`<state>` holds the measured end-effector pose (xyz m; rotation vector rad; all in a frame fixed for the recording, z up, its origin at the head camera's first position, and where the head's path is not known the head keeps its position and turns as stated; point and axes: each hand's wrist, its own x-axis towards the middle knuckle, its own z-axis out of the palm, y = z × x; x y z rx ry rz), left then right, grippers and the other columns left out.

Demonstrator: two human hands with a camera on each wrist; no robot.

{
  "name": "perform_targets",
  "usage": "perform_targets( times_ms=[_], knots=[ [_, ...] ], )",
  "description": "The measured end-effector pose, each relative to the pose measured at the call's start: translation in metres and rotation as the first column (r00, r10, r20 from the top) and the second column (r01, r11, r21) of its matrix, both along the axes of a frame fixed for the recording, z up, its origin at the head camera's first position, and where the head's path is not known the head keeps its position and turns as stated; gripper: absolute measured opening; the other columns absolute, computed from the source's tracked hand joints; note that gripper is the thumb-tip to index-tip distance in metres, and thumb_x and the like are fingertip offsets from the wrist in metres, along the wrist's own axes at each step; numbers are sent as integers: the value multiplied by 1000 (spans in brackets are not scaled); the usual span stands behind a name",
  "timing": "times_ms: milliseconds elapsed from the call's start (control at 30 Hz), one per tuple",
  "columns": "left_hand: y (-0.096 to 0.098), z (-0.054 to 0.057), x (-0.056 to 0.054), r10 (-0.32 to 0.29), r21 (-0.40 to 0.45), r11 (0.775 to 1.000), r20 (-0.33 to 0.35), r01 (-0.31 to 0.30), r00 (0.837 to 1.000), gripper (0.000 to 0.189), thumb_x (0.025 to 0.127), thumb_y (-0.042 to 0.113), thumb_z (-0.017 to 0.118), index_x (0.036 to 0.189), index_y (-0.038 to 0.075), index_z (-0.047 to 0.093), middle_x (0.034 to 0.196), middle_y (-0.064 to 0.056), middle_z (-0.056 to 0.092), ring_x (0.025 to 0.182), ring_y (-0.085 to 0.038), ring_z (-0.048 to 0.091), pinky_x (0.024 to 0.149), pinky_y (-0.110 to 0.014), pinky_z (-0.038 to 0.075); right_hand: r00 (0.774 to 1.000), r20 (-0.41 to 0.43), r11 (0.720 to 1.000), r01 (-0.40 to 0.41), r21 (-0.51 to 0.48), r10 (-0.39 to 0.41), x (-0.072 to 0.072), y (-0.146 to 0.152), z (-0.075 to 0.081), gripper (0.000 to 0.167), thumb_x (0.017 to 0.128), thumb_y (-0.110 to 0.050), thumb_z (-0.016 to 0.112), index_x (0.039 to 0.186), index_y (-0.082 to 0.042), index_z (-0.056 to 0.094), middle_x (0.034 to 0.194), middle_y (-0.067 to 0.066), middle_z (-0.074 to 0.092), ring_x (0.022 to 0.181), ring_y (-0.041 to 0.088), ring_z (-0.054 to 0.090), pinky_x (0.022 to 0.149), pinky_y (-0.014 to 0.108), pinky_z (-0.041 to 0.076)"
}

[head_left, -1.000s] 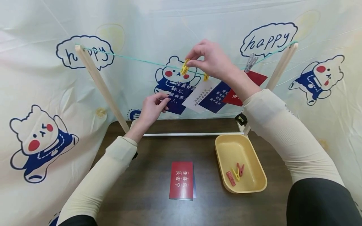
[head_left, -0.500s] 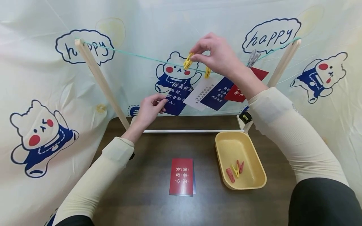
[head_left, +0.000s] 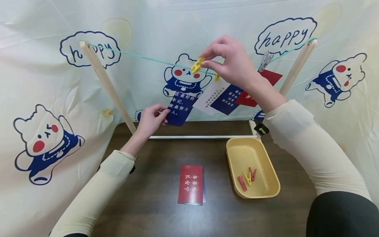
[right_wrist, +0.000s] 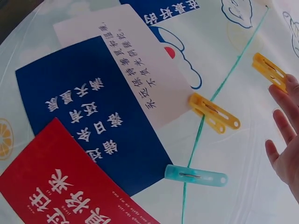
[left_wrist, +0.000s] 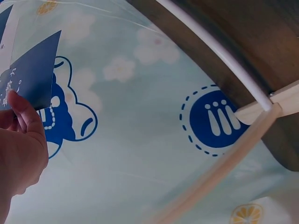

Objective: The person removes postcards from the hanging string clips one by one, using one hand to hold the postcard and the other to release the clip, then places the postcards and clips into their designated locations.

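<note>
My left hand [head_left: 152,120] pinches a dark blue card [head_left: 181,108] with white writing by its lower left edge. The card is tilted and hangs below the teal string [head_left: 148,59]. Between thumb and fingertips, my right hand [head_left: 232,61] holds a yellow clothespin [head_left: 197,65]; the right wrist view shows this clothespin [right_wrist: 270,70] apart from the string. To the right, a white card [right_wrist: 126,56] hangs from another yellow clothespin [right_wrist: 212,112]. Beside it a second blue card [right_wrist: 84,107] hangs from a teal clothespin [right_wrist: 196,175]. A red card [head_left: 271,79] hangs by a grey clothespin [head_left: 265,61].
Two wooden posts, left [head_left: 102,75] and right [head_left: 299,65], carry the string, with a white bar [head_left: 195,137] low between them. A yellow basket [head_left: 248,153] on the table holds several clothespins. Left of it lies a small stack of cards, a red card [head_left: 190,191] on top.
My left hand has drawn the blue card down and to the left, farther from the string. My right hand, still holding the yellow clothespin, has shifted slightly right.
</note>
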<state>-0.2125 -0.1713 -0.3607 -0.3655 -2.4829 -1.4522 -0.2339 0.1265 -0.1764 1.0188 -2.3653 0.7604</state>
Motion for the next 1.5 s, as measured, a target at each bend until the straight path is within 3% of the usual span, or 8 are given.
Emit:
perform_targets(
  times_ms=[100, 333, 433, 600, 833, 1067, 1233, 1500],
  knots=[
    [-5, -3, 5, 17, -15, 1000, 7, -16, 1000, 17, 102, 14, 68, 111, 1, 73, 92, -17, 72, 59, -13, 65, 56, -21, 56, 999, -33, 1000, -29, -1, 29, 4, 2, -6, 26, 96, -18, 76, 117, -2, 76, 119, 14, 68, 118, 22, 52, 102, 35, 39],
    [-13, -10, 14, 15, -33, 999, 48, -13, 999, 17, 103, 14, 68, 113, 1, 72, 92, -17, 72, 64, -28, 68, 57, -22, 56, 998, -40, 999, -42, 9, 42, 10, 14, -27, 26, 93, -15, 80, 115, -1, 78, 119, 14, 69, 116, 26, 54, 98, 38, 42],
    [-16, -15, 16, 7, -44, 999, 58, -5, 998, 17, 103, 13, 67, 113, 0, 72, 92, -17, 72, 63, -25, 68, 57, -22, 57, 998, -32, 999, -50, 12, 51, 10, 22, -39, 26, 92, -14, 82, 114, -1, 78, 118, 15, 69, 116, 26, 55, 97, 41, 42],
    [-17, -27, 17, -14, -41, 999, 88, 18, 996, 15, 102, 11, 67, 112, 0, 71, 91, -18, 71, 60, -16, 66, 58, -23, 58, 998, 11, 998, -58, 18, 58, 12, 36, -61, 28, 89, -11, 84, 114, -2, 78, 119, 16, 67, 120, 29, 54, 98, 45, 42],
    [-12, -50, 23, -73, 18, 997, 162, 71, 984, 14, 103, 7, 65, 109, -5, 66, 88, -21, 69, 59, -16, 67, 57, -26, 58, 995, 73, 996, -67, 66, 62, 20, 54, -93, 26, 86, -12, 86, 110, -4, 79, 118, 16, 69, 119, 31, 55, 102, 51, 42],
    [1, -70, 42, -100, 46, 995, 280, 90, 955, 12, 103, 5, 63, 106, -6, 65, 78, -16, 71, 56, -16, 68, 54, -31, 59, 989, 144, 990, -53, 129, 34, 27, 68, -122, 24, 88, -13, 85, 110, -7, 79, 114, 15, 70, 114, 31, 57, 97, 52, 46],
    [11, -84, 56, -128, 62, 992, 344, 113, 930, 11, 103, 6, 63, 106, -5, 65, 72, -14, 72, 57, -17, 69, 62, -49, 62, 984, 171, 983, -68, 169, 38, 31, 82, -146, 24, 86, -13, 86, 109, -8, 79, 109, 12, 72, 111, 30, 59, 98, 53, 43],
    [20, -108, 73, -223, 107, 975, 450, 196, 865, 11, 104, 6, 63, 105, -5, 64, 80, -17, 71, 58, -19, 70, 66, -55, 61, 966, 260, 964, -74, 254, 5, 39, 104, -186, 22, 87, -16, 86, 107, -10, 80, 104, 7, 74, 109, 29, 60, 99, 53, 41]
  ],
)
